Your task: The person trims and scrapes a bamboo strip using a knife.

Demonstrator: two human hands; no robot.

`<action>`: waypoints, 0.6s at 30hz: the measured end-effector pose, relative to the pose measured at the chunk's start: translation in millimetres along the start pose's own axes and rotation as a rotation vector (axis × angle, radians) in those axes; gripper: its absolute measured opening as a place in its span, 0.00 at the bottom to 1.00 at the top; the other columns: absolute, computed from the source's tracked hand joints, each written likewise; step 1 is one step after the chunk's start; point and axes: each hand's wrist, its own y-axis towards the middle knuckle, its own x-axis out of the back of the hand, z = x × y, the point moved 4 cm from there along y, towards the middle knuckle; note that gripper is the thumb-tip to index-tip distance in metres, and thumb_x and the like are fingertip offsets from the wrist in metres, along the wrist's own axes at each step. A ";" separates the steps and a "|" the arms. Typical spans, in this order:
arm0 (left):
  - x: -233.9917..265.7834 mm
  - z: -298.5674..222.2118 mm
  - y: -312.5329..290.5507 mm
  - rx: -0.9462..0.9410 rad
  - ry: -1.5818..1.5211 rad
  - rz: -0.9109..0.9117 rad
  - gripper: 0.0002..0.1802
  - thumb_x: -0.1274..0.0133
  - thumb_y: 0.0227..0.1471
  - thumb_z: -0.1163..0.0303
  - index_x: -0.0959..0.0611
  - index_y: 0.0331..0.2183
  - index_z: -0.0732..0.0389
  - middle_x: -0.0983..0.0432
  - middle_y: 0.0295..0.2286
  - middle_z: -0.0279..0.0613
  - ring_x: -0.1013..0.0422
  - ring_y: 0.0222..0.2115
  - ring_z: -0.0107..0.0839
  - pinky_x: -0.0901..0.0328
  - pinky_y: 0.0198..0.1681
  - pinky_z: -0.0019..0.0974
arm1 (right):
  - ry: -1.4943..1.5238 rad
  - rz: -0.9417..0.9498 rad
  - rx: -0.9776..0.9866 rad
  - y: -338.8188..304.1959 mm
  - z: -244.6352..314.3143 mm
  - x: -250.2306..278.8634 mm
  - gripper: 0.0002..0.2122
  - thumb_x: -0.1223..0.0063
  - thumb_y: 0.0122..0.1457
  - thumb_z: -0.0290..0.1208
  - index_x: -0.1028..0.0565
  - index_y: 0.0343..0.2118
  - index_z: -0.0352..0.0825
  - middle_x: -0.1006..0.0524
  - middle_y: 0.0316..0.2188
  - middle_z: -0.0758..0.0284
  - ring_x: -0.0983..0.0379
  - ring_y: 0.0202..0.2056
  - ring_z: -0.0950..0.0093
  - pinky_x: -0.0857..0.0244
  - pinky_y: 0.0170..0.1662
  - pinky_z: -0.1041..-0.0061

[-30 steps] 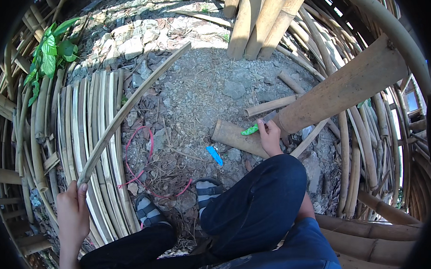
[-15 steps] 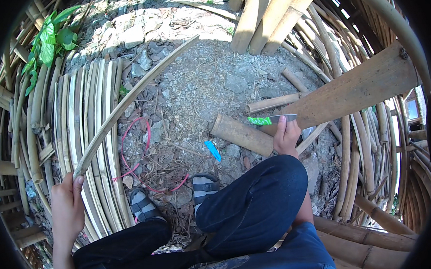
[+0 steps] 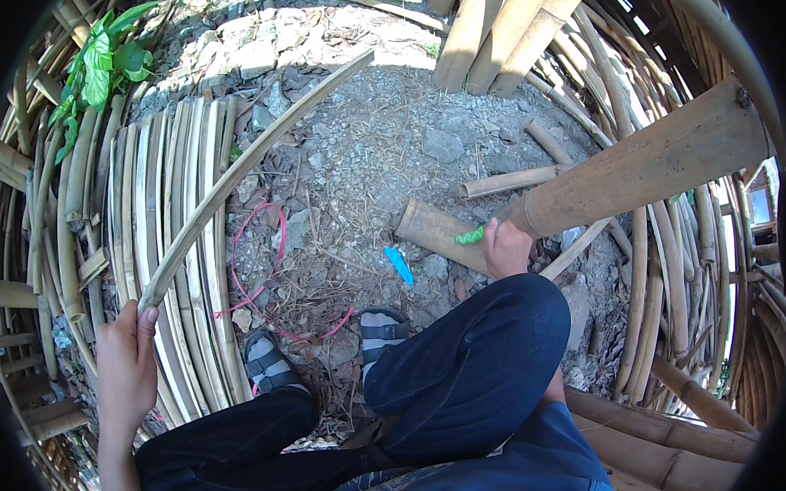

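Observation:
My left hand [image 3: 125,371] grips the near end of a long curved bamboo strip [image 3: 249,168] that arcs up and away over the stony ground. My right hand [image 3: 507,247] is closed around a green-handled tool [image 3: 471,236], held just above my right knee, against a short bamboo stump [image 3: 434,230] and the end of a thick bamboo pole [image 3: 644,166]. The tool's blade is hidden. I sit with both legs in dark trousers and striped sandals [image 3: 267,363] on the ground.
Split bamboo strips [image 3: 168,220] lie stacked at the left. A pink cord loop [image 3: 256,278] and a small blue object [image 3: 399,266] lie on the gravel. Bamboo poles [image 3: 488,22] lean at the top, curved bamboo [image 3: 665,260] lines the right, and green leaves [image 3: 104,61] grow top left.
My right hand with the green tool shifted right and then slightly down beside the thick pole. My left hand kept its hold on the strip, whose far end swung a little.

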 end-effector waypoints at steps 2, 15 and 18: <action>-1.5 2.7 3.5 -0.033 0.045 -0.011 0.23 0.55 0.68 0.64 0.31 0.24 0.71 0.41 0.13 0.57 0.45 0.14 0.49 0.48 0.22 0.48 | 0.021 0.025 0.065 -30.2 -0.2 -22.8 0.13 0.52 0.63 0.27 0.28 0.20 0.31 0.28 0.17 0.55 0.29 0.19 0.51 0.38 0.24 0.55; 0.7 -5.4 5.3 0.037 0.044 0.052 0.23 0.55 0.68 0.63 0.30 0.25 0.71 0.40 0.15 0.58 0.43 0.17 0.53 0.47 0.24 0.50 | 0.351 -0.202 -0.308 -26.3 -35.6 -1.4 0.07 0.49 0.62 0.28 0.24 0.32 0.30 0.25 0.27 0.54 0.27 0.27 0.53 0.35 0.32 0.62; -0.1 -3.7 4.1 0.031 0.006 0.028 0.23 0.55 0.68 0.63 0.30 0.25 0.71 0.40 0.15 0.58 0.43 0.17 0.53 0.47 0.24 0.50 | 0.396 -0.219 -0.280 -19.4 -33.2 10.6 0.07 0.50 0.63 0.27 0.25 0.30 0.29 0.27 0.27 0.54 0.29 0.26 0.52 0.36 0.31 0.61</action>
